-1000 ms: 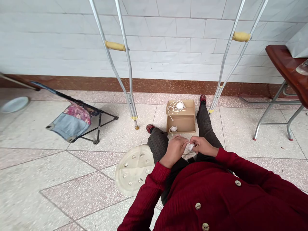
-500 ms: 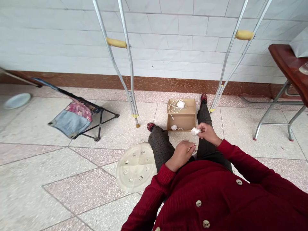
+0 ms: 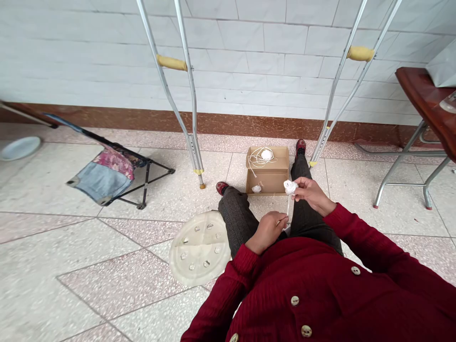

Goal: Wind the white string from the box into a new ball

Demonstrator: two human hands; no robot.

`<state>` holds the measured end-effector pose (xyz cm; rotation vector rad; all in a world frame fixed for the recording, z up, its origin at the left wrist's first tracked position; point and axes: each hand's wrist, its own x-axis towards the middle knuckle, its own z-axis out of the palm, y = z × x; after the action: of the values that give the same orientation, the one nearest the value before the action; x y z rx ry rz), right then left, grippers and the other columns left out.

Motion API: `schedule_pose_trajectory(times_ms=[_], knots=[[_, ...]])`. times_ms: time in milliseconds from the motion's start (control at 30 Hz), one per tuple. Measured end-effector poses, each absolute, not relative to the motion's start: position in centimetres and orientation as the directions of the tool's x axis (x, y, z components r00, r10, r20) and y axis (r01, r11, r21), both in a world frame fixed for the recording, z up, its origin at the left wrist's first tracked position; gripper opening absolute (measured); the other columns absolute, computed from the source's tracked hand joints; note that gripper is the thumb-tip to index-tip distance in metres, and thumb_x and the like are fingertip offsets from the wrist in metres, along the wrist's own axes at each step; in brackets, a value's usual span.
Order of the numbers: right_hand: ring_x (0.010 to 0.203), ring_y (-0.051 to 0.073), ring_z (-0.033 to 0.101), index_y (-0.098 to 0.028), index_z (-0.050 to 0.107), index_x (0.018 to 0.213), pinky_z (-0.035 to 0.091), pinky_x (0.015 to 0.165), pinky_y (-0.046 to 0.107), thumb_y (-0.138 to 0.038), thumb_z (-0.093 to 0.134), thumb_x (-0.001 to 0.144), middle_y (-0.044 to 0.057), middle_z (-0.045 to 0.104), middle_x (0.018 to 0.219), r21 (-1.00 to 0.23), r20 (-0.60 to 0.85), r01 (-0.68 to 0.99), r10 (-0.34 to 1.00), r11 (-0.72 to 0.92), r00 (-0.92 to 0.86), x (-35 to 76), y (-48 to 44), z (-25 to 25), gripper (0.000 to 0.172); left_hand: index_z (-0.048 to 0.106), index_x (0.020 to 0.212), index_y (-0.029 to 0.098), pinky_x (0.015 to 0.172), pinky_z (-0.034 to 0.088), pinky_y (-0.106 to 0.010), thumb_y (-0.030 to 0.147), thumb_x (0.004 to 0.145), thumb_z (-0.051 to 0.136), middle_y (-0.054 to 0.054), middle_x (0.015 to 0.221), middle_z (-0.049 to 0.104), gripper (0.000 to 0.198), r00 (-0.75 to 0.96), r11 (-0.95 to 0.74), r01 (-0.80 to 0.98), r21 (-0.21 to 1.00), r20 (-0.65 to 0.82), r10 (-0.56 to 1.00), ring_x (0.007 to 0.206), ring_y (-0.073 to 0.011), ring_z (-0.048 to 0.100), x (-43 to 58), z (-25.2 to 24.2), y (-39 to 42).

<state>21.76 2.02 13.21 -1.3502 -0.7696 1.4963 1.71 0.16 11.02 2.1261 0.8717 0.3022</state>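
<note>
One pale round dish (image 3: pixel 20 148) sits on the speckled floor at far left; next comes one folding stool (image 3: pixel 101 175), its seat of blue denim and pink floral cloth on a dark frame; then the first of two silvery metal crutches with yellow grips (image 3: pixel 172 62); below it lies one flat, cream disc (image 3: pixel 195 251) with eight small ring-shaped marks, its right edge hidden by the person's left leg (image 3: pixel 238 213); between the two red shoes, one open cardboard box (image 3: pixel 269 179) holds two white balls of cord, one in the far half (image 3: pixel 266 155) among loose loops, a smaller one in the near half (image 3: pixel 256 189); the left hand (image 3: pixel 268 231) is closed in a pinch on a straight white strand (image 3: pixel 288 205); this rises to a third, lumpy ball (image 3: pixel 289 187), held in the fingertips of the right hand (image 3: pixel 310 194), just off the box's near right corner and in front of the right leg; beyond stands the second crutch (image 3: pixel 360 53); at far right, one reddish-brown table (image 3: pixel 420 90) on metal legs.
</note>
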Motion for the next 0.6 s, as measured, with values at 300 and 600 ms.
schedule_pose_trajectory(times_ms=[300, 600], knots=[[0.046, 0.013, 0.060, -0.019, 0.055, 0.082, 0.044, 0.040, 0.021, -0.018, 0.075, 0.060, -0.005, 0.061, 0.056, -0.860, -0.435, -0.085, 0.810, -0.503, -0.394, 19.0, -2.6, 10.5, 0.030, 0.067, 0.080, 0.019, 0.105, 0.036, -0.039, 0.022, 0.096, 0.044, -0.002, 0.078, 0.070, 0.028, 0.666, -0.527, 0.504, 0.684, 0.080, 0.741, 0.075, -0.0157, 0.061, -1.4, 12.3, 2.9], [0.048, 0.010, 0.057, -0.019, 0.057, 0.079, 0.043, 0.041, 0.019, -0.019, 0.074, 0.060, -0.005, 0.060, 0.061, -0.944, -0.305, -0.150, 0.951, -0.295, 0.052, 21.6, 0.9, 12.0, 0.026, 0.063, 0.064, 0.019, 0.083, 0.045, -0.028, 0.027, 0.095, 0.046, -0.002, 0.064, 0.062, 0.036, 0.759, -0.441, 0.435, 0.785, -0.057, 0.648, 0.071, -0.0159, 0.058, 2.5, 11.3, 0.2]])
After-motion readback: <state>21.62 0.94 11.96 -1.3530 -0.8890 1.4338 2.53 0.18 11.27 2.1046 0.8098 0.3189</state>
